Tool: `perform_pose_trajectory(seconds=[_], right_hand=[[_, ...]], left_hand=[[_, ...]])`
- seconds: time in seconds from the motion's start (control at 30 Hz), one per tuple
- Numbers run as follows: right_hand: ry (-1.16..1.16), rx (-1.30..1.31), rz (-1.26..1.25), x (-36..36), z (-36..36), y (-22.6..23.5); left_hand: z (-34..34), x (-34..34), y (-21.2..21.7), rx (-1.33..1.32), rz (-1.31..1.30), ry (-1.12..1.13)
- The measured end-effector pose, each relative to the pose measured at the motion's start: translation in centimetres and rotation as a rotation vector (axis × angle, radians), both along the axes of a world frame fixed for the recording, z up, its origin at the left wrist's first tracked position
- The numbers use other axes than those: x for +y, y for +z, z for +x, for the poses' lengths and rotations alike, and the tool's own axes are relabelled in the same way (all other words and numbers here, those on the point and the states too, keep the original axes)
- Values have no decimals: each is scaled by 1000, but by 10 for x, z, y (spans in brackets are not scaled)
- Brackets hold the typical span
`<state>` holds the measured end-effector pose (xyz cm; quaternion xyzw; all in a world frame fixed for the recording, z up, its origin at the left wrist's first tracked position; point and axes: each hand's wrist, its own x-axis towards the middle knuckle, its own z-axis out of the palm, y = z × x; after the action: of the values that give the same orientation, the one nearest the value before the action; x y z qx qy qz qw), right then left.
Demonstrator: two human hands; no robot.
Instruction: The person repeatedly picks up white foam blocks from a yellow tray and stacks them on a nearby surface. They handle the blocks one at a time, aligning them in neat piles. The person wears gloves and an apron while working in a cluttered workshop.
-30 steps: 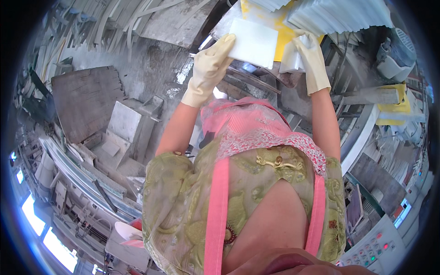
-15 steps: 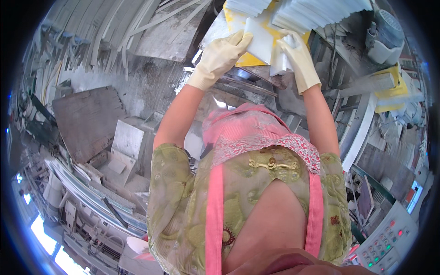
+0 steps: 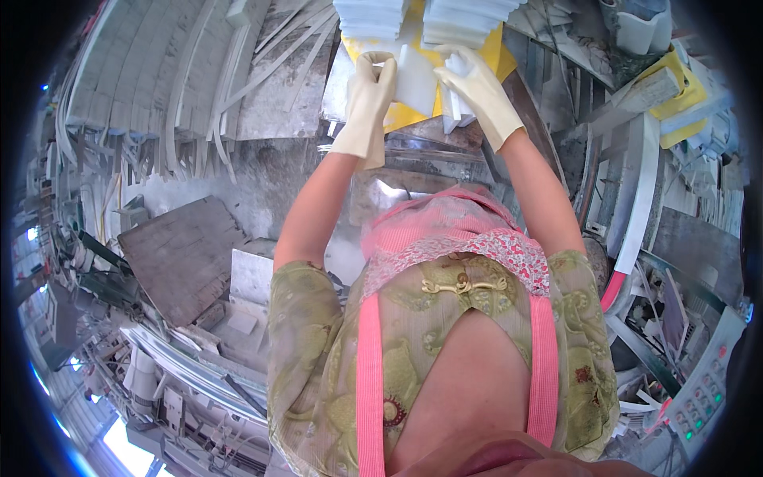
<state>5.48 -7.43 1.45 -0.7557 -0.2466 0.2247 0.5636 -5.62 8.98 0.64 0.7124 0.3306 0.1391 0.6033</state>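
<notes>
Both of my hands wear cream rubber gloves and reach forward over a yellow sheet (image 3: 408, 118). My left hand (image 3: 368, 99) is closed at the left edge of a thin white square tile (image 3: 416, 79), which stands tilted; its fingertips are partly hidden. A short stack of white tiles (image 3: 455, 110) is in the grasp of my right hand (image 3: 478, 91), thumb on the near-left side and fingers over the top. Between the hands, the single tile and the short stack stand a small gap apart.
Just beyond my hands rise two rows of stacked white tiles, a left row (image 3: 369, 17) and a right row (image 3: 469, 20). Long grey strips (image 3: 135, 71) lie at the far left. A brown board (image 3: 183, 258) leans at left; a button panel (image 3: 703, 397) stands at lower right.
My view has shifted, so the surroundings sit differently. The left hand has turned more upright, its fingers curled at the tile's edge. The right hand stays on the short stack.
</notes>
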Motion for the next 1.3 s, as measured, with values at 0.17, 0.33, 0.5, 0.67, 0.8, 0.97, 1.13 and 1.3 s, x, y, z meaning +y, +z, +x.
perform_pose_trajectory(seconds=[0.17, 0.33, 0.5, 0.67, 0.8, 0.97, 1.13, 1.3], right_hand=[[-1, 7, 20, 3, 3, -3], [-31, -63, -26, 2, 1, -3], [-14, 32, 8, -1, 1, -6], [59, -22, 159, 3, 7, -25], [16, -194, 120, 5, 4, -29], [-40, -157, 133, 5, -6, -16], [3, -17, 226, 1, -6, -15], [70, -219, 223, -14, -9, -25]], left_hand=[[18, 9, 7, 73, -123, -118], [23, 21, -6, 132, 73, -175], [9, 33, -18, 91, -39, -358], [-3, 15, -14, 31, 22, -383], [7, -8, 0, 190, 458, -449], [14, -28, 4, 164, 617, -436], [14, -28, 14, 155, 500, -459], [12, -33, 47, 313, 155, -461]])
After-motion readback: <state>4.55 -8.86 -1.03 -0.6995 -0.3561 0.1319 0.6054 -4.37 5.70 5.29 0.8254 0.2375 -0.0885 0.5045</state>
